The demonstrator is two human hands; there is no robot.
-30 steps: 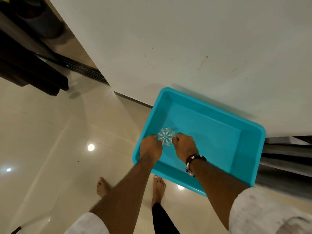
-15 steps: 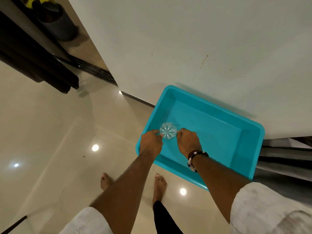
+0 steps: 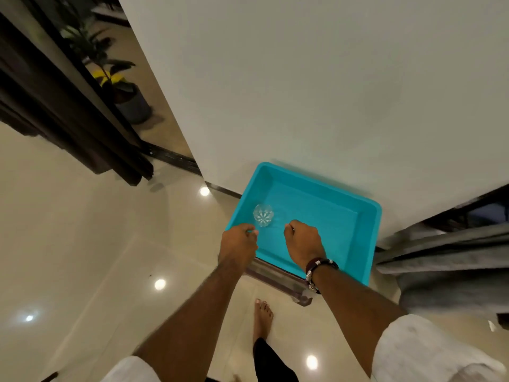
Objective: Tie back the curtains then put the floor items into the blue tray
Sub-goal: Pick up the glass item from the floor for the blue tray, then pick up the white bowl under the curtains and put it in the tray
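- The blue tray (image 3: 338, 216) sits against the foot of a white wall (image 3: 303, 78), its near edge resting on a low dark ledge (image 3: 278, 279) above the glossy cream floor (image 3: 68, 244).
- A small clear cut-glass bowl (image 3: 263, 215) with a star pattern stands upright inside the tray, in its left part near the left wall, touching neither hand.
- The left hand (image 3: 238, 245) hovers over the tray's near-left rim, fingers curled in loosely and gripping nothing, just beside the bowl.
- The right hand (image 3: 303, 242) hangs over the tray's interior, fingers likewise curled and empty; a dark beaded bracelet (image 3: 319, 267) circles its wrist.
- The two hands are apart, with bare tray bottom between them.
- A grey curtain (image 3: 446, 260) hangs to the right of the tray; a dark curtain (image 3: 63, 114) hangs at the far left by a glass door.
- A potted plant (image 3: 121, 86) stands beyond that door.
- One bare foot (image 3: 263, 317) stands on the floor below the tray.
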